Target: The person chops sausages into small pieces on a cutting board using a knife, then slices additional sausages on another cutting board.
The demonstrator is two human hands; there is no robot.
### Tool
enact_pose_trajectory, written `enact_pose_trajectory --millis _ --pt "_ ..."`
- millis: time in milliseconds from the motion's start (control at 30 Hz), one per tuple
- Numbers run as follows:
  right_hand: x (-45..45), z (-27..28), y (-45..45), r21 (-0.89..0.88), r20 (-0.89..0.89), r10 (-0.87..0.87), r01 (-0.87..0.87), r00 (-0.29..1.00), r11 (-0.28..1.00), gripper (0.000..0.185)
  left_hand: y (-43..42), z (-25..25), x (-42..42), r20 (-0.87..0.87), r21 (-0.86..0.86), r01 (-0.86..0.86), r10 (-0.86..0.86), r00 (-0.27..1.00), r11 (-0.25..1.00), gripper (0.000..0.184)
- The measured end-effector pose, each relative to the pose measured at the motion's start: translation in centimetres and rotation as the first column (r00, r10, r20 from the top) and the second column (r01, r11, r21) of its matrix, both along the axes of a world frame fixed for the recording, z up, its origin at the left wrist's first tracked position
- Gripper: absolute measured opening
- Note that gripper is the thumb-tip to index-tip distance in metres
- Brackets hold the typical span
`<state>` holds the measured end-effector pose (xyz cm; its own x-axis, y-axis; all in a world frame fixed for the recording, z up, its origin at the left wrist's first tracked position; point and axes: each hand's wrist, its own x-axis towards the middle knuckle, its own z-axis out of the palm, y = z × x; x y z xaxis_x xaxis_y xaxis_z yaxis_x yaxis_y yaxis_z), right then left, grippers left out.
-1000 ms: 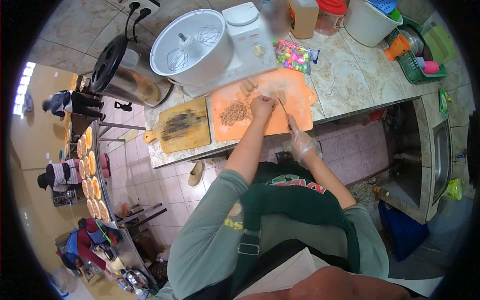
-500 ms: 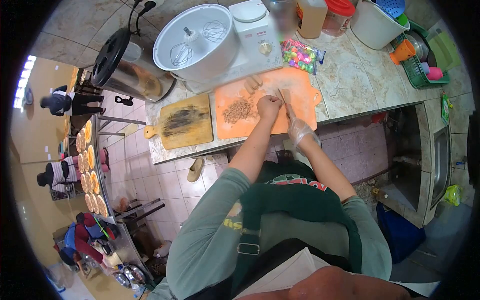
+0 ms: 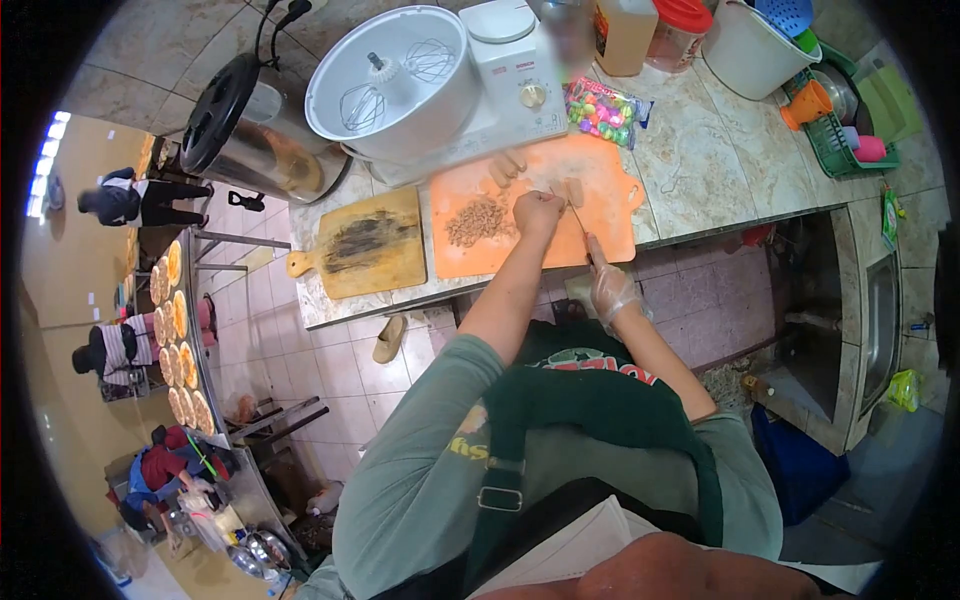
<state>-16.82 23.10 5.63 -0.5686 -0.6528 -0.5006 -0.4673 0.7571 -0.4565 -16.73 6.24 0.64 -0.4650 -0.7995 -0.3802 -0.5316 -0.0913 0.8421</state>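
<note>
On the orange cutting board (image 3: 600,160), my bare left hand (image 3: 538,214) is closed, its fingertips pinching a light-brown sausage (image 3: 574,191); the grip itself is partly hidden. My right hand (image 3: 616,292), in a clear plastic glove, is wrapped round the handle of a knife (image 3: 585,232). The thin blade points away from me, its tip near the sausage and the left fingers. A heap of chopped sausage (image 3: 477,221) lies left of my left hand. Behind that hand rest a few uncut sausages (image 3: 507,167).
A scorched wooden board (image 3: 372,243) lies to the left. Behind stand a white mixer (image 3: 400,90), a steel urn (image 3: 265,145) and a bag of colourful sweets (image 3: 606,113). At right are a white bucket (image 3: 755,50) and green dish rack (image 3: 835,150). People work by a table of pizzas (image 3: 180,340).
My right hand has drawn the knife back toward me and slightly right, baring more of the sausage. My left hand stays in place. In the background a person in maroon has shifted.
</note>
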Motion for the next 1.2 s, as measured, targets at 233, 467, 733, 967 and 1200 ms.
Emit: enact_pose_trajectory --millis 233,467,733,967,1200 --pt "-0.6 2.7 -3.1 0.089 -0.045 0.043 -0.039 0.998 0.995 0.069 -0.1 0.2 0.0 0.059 -0.09 0.032 -0.027 0.998 0.995 0.017" --pt "-1.6 0.5 -4.1 -0.012 -0.048 0.048 -0.048 0.998 0.999 0.07 0.2 1.2 0.3 -0.057 0.03 -0.005 0.007 0.998 1.0 0.015" --pt "0.6 1.2 -0.2 0.075 -0.026 0.019 -0.017 0.999 0.997 0.069 0.2 0.0 0.3 -0.051 -0.036 -0.008 0.006 0.999 0.999 0.015" --pt "0.2 -0.1 -0.6 -0.028 -0.105 0.031 -0.034 0.994 0.999 0.07 0.3 -0.6 0.3 -0.021 -0.163 0.022 -0.026 0.999 0.986 0.019" --pt "-1.9 -0.3 -4.2 0.006 -0.065 0.051 -0.051 0.997 0.999 0.064 0.3 0.5 0.4 -0.037 -0.119 0.023 -0.028 0.999 0.993 0.019"
